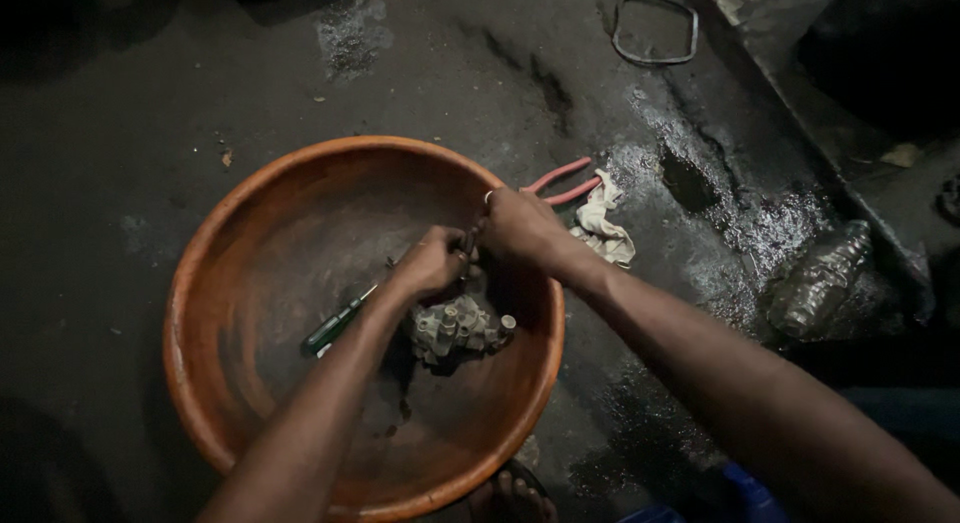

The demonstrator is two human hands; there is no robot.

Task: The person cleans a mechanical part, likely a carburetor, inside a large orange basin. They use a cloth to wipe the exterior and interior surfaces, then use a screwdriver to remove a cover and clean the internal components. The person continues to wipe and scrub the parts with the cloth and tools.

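Observation:
A big round orange basin (215, 283) stands on the dark floor. Inside it lies a grey metal engine part (458, 328) with several small tubes sticking up. My left hand (430, 263) and my right hand (522, 228) meet just above that part, fingers closed around a small dark piece between them; what the piece is I cannot tell. A ring shows on a right-hand finger. A green-handled screwdriver (335, 326) rests in the basin, left of my left wrist.
Red-handled pliers (562, 181) and a crumpled white rag (603, 226) lie just outside the basin's right rim. A crushed clear plastic bottle (818, 280) lies on the wet, oily floor at right. A wire loop (654, 29) sits at top. Toes (508, 498) show below the basin.

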